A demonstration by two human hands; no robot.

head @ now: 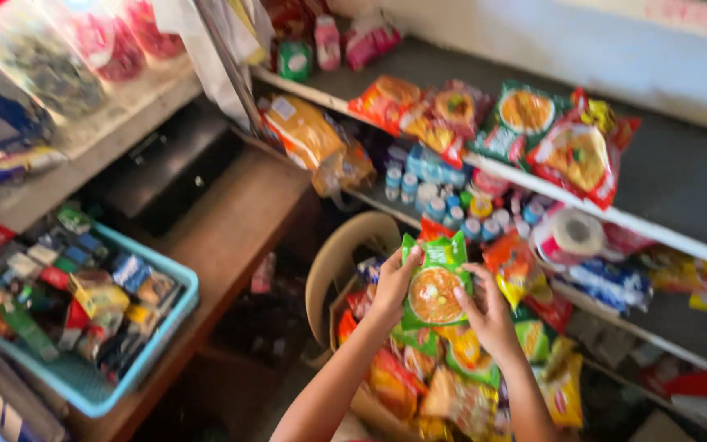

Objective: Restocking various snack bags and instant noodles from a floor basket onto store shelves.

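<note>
Small shop corner w/ white shelves along the right wall, a wooden counter on the left, dim floor between.

Green noodle packet point(434, 284) is held up between both hands, above an open cardboard box point(362, 401) full of similar packets, approx. level w/ the lower shelf. Left hand point(392, 286) grips its left edge, fingers curled round the side; right hand point(488, 315) pinches the right edge, thumb on the front. Both are clasped on the packet, neither one slack.

Below it the box is still well stocked: orange, green and yellow packets point(452, 368) piled loosely (count not readable, picture is blurred).

Upper shelf point(656, 229) already carries a group of packets, incl. green and red noodle packs point(566, 139) leaning over one another, so some stocking looks done. Much of that shelf further right is bare dark surface. Judging by box vs. shelf, work seems early to midway: one cluster placed, most of the stock still in the box.

Lower shelf holds small blue-capped bottles point(443, 205), a paper roll point(570, 237) and mixed sachets. An orange bag point(312, 139) hangs off the shelf end. Further left, a blue basket point(169, 323) of small assorted goods sits on the wooden counter point(231, 221).
</note>
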